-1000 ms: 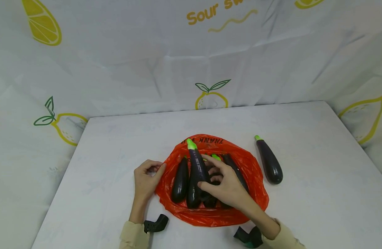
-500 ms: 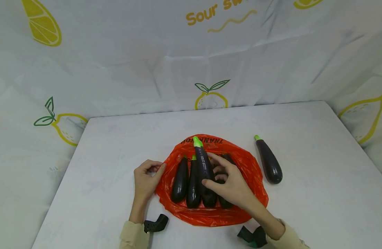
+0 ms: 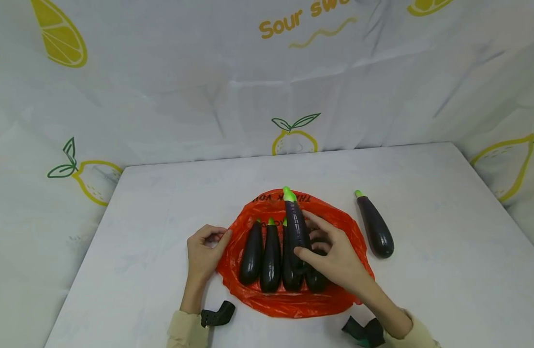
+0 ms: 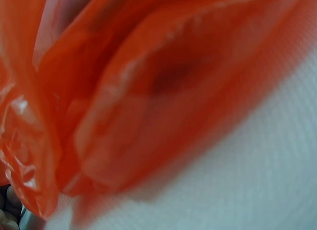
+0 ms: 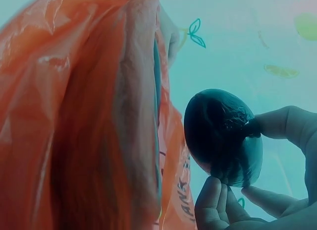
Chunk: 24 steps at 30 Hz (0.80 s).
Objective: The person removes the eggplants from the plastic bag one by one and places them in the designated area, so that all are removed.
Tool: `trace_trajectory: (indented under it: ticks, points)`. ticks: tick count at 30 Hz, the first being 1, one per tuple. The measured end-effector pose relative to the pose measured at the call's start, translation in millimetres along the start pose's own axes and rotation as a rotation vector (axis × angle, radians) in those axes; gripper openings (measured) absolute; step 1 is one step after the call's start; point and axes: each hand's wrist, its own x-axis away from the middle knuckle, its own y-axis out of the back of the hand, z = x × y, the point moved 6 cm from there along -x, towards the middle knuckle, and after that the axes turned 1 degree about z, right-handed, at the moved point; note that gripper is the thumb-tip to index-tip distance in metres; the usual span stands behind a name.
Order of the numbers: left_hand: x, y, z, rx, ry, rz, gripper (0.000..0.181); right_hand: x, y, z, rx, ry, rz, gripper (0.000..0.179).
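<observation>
An eggplant (image 3: pixel 297 224) with a bright green stem is gripped between the thumb and fingers of my right hand (image 3: pixel 336 253), raised above the red plastic bag (image 3: pixel 267 309). In the right wrist view the rounded end of this eggplant (image 5: pixel 223 141) is pinched in front of the bag wall. Inside the wide-mouthed bag several more eggplants (image 3: pixel 251 258) lie side by side; the right hand partly covers the rightmost. At the bag's left rim, my left hand (image 3: pixel 206 251) pinches the plastic between thumb and fingers. The left wrist view shows mostly the blurred bag (image 4: pixel 148 116).
A single eggplant (image 3: pixel 375 227) lies on the white table (image 3: pixel 162 212) to the right of the bag. Behind the table hangs a white cloth (image 3: pixel 184 82) printed with lemons. Black wrist straps (image 3: pixel 218 313) sit on both wrists.
My right hand has moved to the right with the held eggplant, uncovering more of the eggplants in the bag. The left hand has kept its place at the rim.
</observation>
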Motion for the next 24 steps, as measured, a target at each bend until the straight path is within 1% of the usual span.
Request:
trace_trajectory:
  ticks: [8, 15, 18, 24]
  points:
    - [0.2, 0.4, 1.2, -0.011, -0.007, 0.006, 0.010, 4.3, 17.0, -5.2, 0.027, -0.014, -0.044, 0.068]
    - [-0.3, 0.1, 0.9, -0.039, -0.012, -0.004, 0.002, 6.7, 37.3, -7.0, 0.021, 0.026, -0.078, 0.068]
    - [-0.4, 0.3, 0.8, -0.039, -0.016, -0.010, 0.005, 7.8, 46.6, -10.2, 0.038, 0.018, -0.094, 0.069]
    - [-0.2, 0.3, 0.1, -0.028, -0.007, -0.009, 0.004, 11.6, 66.5, -19.3, 0.096, 0.001, -0.138, 0.070]
